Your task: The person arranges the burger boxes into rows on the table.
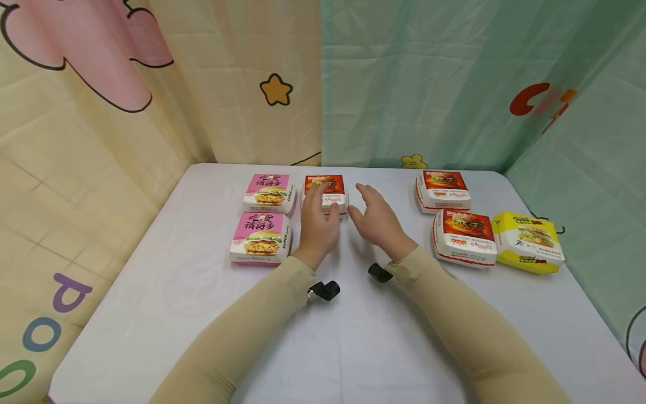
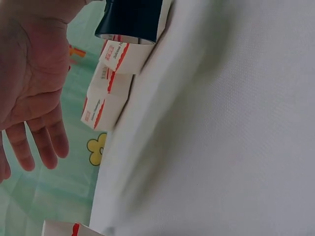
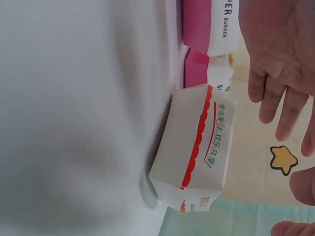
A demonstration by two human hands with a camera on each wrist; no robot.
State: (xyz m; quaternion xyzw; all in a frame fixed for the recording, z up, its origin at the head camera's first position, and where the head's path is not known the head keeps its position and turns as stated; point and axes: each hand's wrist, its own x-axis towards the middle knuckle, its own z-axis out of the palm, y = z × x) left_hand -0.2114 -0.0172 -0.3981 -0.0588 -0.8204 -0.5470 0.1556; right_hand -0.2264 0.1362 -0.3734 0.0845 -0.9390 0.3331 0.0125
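Note:
Both hands hover over the table, palms facing each other and fingers extended. My left hand (image 1: 319, 227) overlaps part of a white burger box with a red picture top (image 1: 333, 197) in the head view; nothing is gripped. The right hand (image 1: 378, 219) is just right of that box, with a gap between the two. In the left wrist view the right palm (image 2: 34, 83) shows bare, fingers spread. The right wrist view shows the left palm (image 3: 283, 54) empty, above and beside the burger box (image 3: 192, 147), with the right fingertips (image 3: 302, 187) at the edge.
Left of the hands, two pink burger boxes stand one behind the other: the far one (image 1: 270, 193) and the near one (image 1: 259, 238). To the right are two red-topped boxes, far (image 1: 444, 191) and near (image 1: 464, 238), plus a yellow box (image 1: 529, 241). Curtains (image 1: 404, 84) hang behind the white table (image 1: 343, 336).

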